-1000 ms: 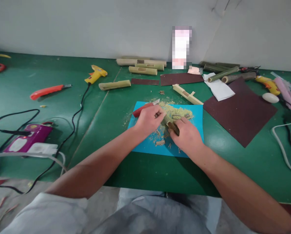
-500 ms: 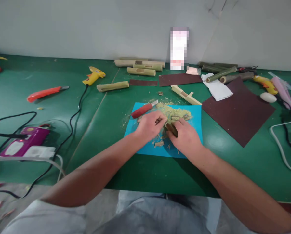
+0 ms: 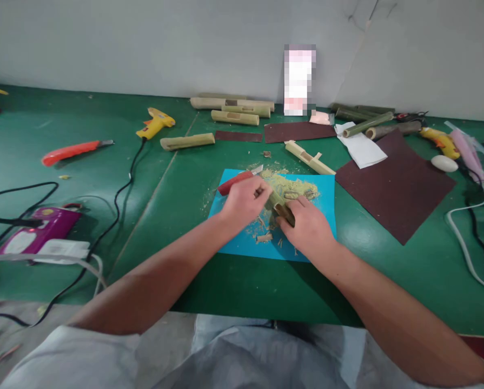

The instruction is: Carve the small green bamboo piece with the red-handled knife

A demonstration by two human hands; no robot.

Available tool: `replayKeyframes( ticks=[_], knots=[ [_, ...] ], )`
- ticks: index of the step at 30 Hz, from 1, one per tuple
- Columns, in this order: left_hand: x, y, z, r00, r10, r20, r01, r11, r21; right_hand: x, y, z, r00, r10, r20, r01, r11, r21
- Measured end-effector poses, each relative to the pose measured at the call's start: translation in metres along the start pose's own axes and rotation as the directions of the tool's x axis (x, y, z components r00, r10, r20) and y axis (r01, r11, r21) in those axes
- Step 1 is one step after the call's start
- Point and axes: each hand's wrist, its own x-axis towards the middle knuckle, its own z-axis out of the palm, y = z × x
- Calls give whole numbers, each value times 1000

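A short green bamboo piece with a cut-out opening lies over the blue sheet, slanting from upper left to lower right. My right hand is wrapped round its lower right part. Close to its upper left end is my left hand, fingers curled together; what they hold, if anything, is too small to name. A red-handled cutter lies beyond my left hand, its blade pointing right. Pale shavings are heaped behind the bamboo, and a small loose chip lies in front.
Cut bamboo tubes lie along the back. Yellow glue guns are at left and right. An orange cutter and purple power strip with cables sit left. Brown sheets and a white egg-shaped object are right.
My left hand has shifted slightly left, away from the bamboo's opening, so more of the bamboo shows. My right hand has barely moved and keeps its hold.
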Motion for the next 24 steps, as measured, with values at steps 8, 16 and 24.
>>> replayKeyframes(
  ticks=[8, 16, 24],
  knots=[
    [1, -1, 0, 1000, 9, -20, -9, 1000, 7, 0, -2, -1, 1000, 4, 5, -4, 1000, -8],
    [3, -3, -2, 999, 37, 2, -37, 999, 16, 0, -3, -2, 999, 7, 34, -7, 1000, -23],
    [1, -1, -1, 999, 27, 42, -28, 999, 16, 0, -2, -1, 1000, -9, 23, 9, 1000, -22]
  ],
)
